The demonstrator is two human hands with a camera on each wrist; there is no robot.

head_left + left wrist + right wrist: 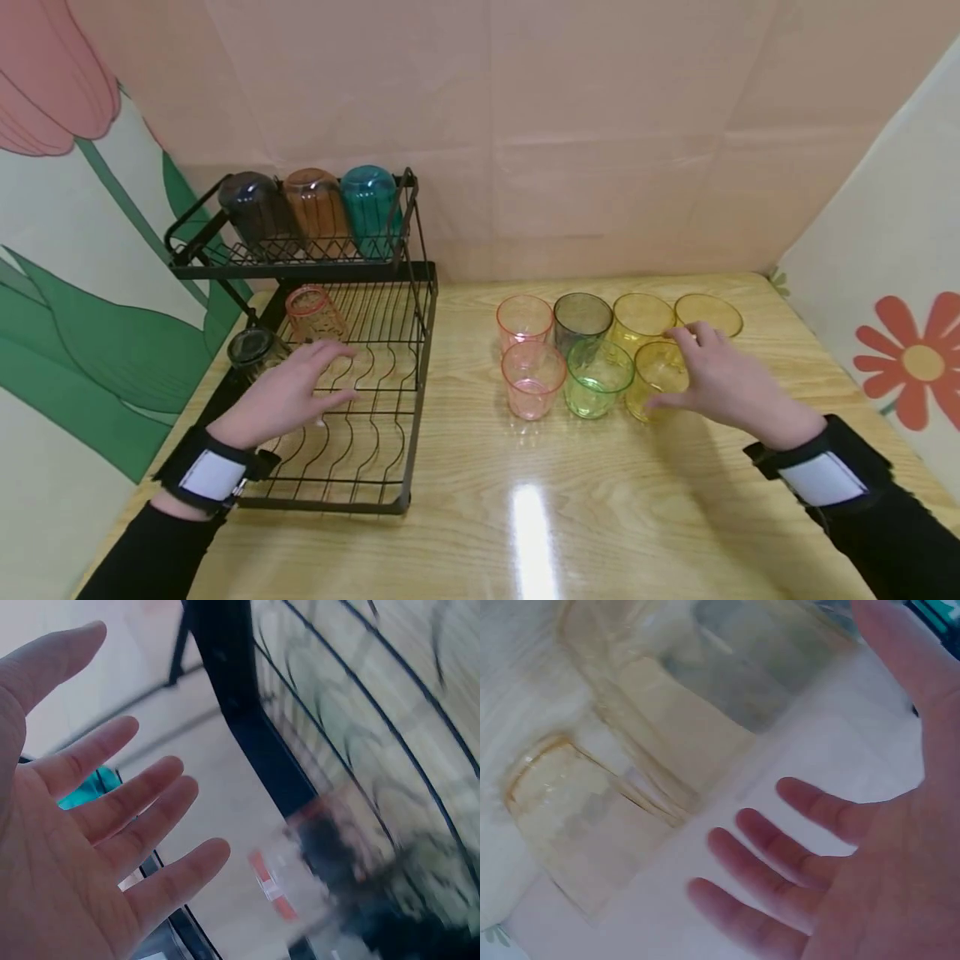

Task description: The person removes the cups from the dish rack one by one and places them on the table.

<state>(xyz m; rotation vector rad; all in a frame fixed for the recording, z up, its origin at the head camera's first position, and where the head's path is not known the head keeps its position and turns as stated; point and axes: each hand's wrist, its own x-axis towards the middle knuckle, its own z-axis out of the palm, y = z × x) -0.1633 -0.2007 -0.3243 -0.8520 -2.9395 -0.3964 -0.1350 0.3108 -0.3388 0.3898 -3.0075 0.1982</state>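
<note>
My left hand point(288, 392) hovers over the lower tier of a black wire dish rack point(405, 492), thumb and fingers spread, holding nothing. Close beside it a dark grey glass point(253, 343) and a pink glass point(313, 308) lean in that tier. My right hand point(726, 385) is over the front yellow glass point(654, 375), its thumb and fingers parted. In the right wrist view the fingers point(757, 900) are straight and stand apart from the yellowish glasses point(592, 825). Left of that yellow glass stand a green glass point(596, 387) and a pink glass point(532, 392).
Behind them stand another pink glass point(523, 312), a grey glass point(581, 312) and two yellow ones. On the rack's upper tier, dark point(251, 200), brown point(315, 200) and teal glasses point(367, 204) sit upside down. Walls close in the wooden table point(465, 517).
</note>
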